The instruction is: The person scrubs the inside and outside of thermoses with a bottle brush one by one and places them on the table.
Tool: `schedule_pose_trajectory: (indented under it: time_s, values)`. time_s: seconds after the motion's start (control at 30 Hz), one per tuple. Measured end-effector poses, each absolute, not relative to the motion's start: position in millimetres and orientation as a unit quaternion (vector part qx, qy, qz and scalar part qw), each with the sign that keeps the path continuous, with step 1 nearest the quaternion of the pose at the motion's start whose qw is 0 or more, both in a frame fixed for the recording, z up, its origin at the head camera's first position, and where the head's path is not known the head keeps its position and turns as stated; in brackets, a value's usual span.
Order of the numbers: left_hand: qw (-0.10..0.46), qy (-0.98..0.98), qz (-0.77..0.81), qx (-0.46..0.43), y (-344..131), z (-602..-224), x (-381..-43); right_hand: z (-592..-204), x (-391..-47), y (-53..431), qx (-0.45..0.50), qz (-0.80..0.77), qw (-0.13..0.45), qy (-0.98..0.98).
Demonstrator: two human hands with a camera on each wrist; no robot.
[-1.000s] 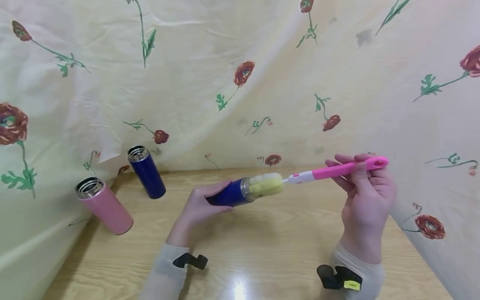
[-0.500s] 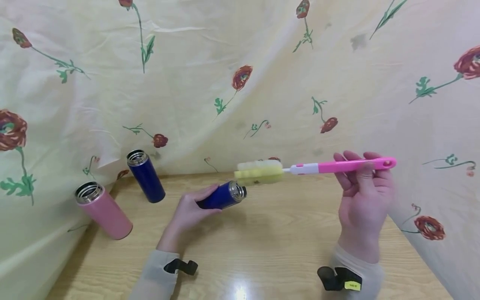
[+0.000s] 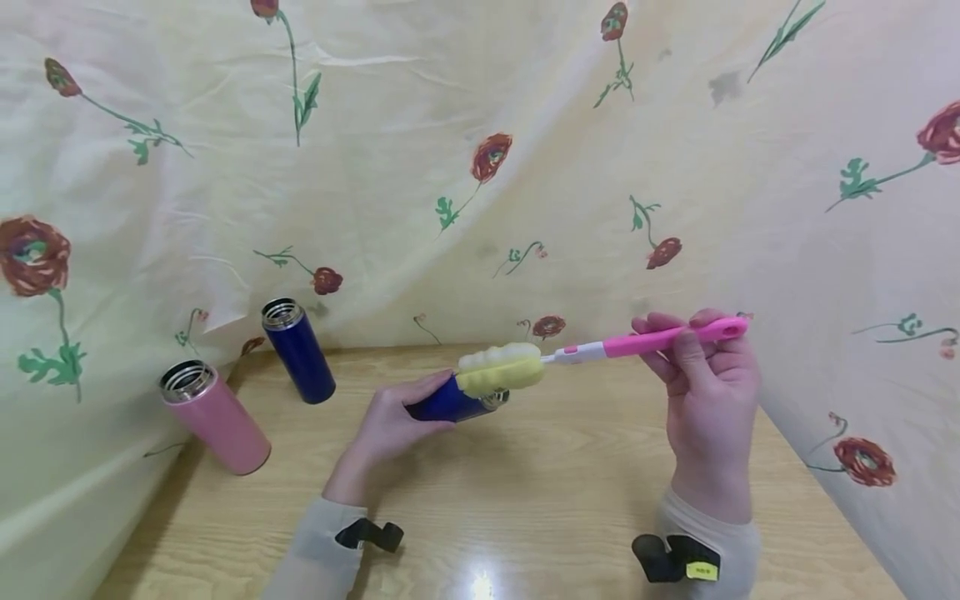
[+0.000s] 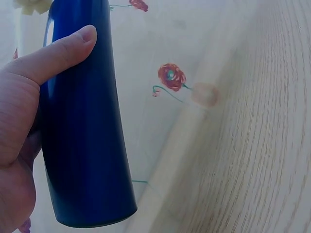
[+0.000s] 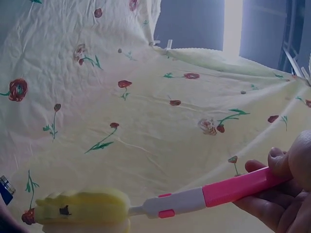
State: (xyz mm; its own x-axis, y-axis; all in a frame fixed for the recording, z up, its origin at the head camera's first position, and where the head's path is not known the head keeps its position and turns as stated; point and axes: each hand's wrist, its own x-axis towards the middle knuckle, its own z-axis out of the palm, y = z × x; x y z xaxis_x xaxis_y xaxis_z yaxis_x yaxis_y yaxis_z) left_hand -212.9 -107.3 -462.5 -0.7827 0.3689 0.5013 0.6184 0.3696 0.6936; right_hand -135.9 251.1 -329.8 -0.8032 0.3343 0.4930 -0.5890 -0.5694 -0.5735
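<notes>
My left hand grips a dark blue thermos bottle, tilted sideways with its mouth toward the right. The left wrist view shows the thumb across the blue bottle. In my right hand is a bottle brush with a pink and white handle, pinched near its end. The yellow and white sponge head lies outside the bottle, in front of its neck in the head view, hiding part of the rim. Whether sponge and bottle touch, I cannot tell. The right wrist view shows the whole sponge head.
A second blue thermos bottle and a pink thermos bottle stand without lids at the left of the wooden table. Flower-patterned cloth hangs behind the table and at both sides.
The brush head came out of the bottle's mouth between the first two frames. Since then my right hand has moved left, bringing the sponge over the bottle's neck; the bottle shifted slightly right.
</notes>
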Motion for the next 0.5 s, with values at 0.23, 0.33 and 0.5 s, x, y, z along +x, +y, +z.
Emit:
schedule_pose_trajectory:
  time_s: [0.23, 0.33, 0.5]
  values:
    - [0.132, -0.82, -0.465, -0.306, -107.3, -464.7, -211.8, -331.9, -135.7, 249.5, 0.173, 0.86, 0.245, -0.413]
    - [0.142, -0.821, -0.456, -0.312, -107.6, -465.4, -212.7, -332.4, -136.7, 249.2, 0.165, 0.854, 0.253, -0.424]
    - [0.147, -0.82, -0.453, -0.319, -107.5, -465.0, -214.6, -332.0, -139.9, 248.6, 0.164, 0.849, 0.269, -0.424]
